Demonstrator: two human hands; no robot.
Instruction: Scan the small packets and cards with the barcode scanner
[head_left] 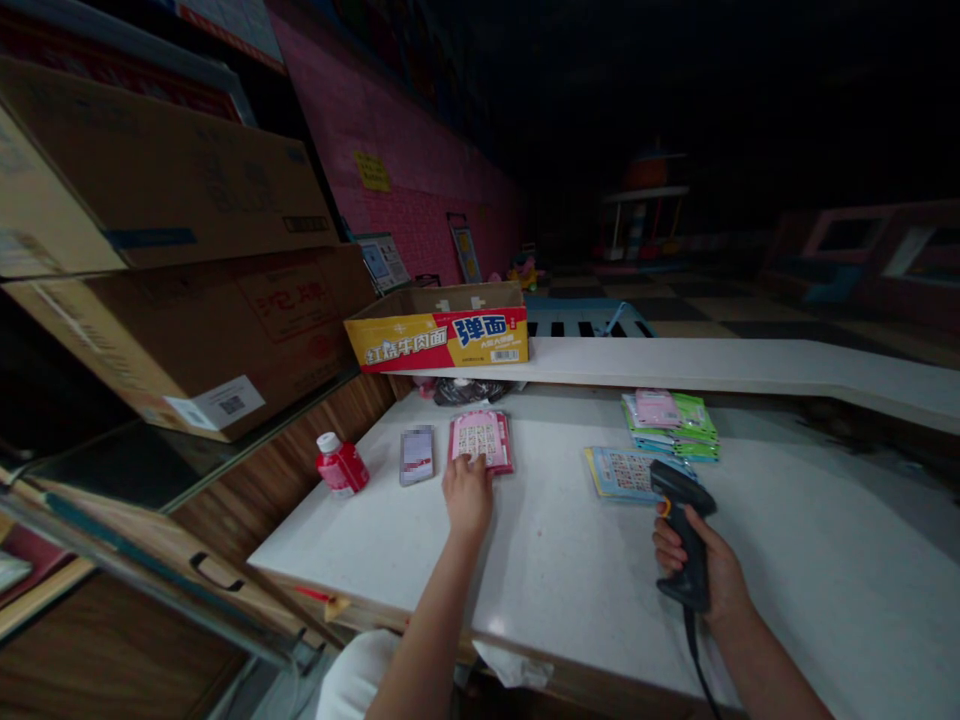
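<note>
My right hand [712,572] is wrapped round the grip of a black barcode scanner [681,530], whose head points toward a blue packet [621,470] on the white counter [570,570]. My left hand [466,494] rests on the near edge of a pink packet stack [481,438], with its fingers curled down onto it. A stack of green and pink packets [671,425] lies behind the blue one.
A phone [416,454] lies left of the pink packets, with a red bottle [341,465] further left. A yellow and red carton [439,328] sits on the raised shelf. Large cardboard boxes [187,340] stand stacked at the left. A black bag [469,390] lies under the shelf.
</note>
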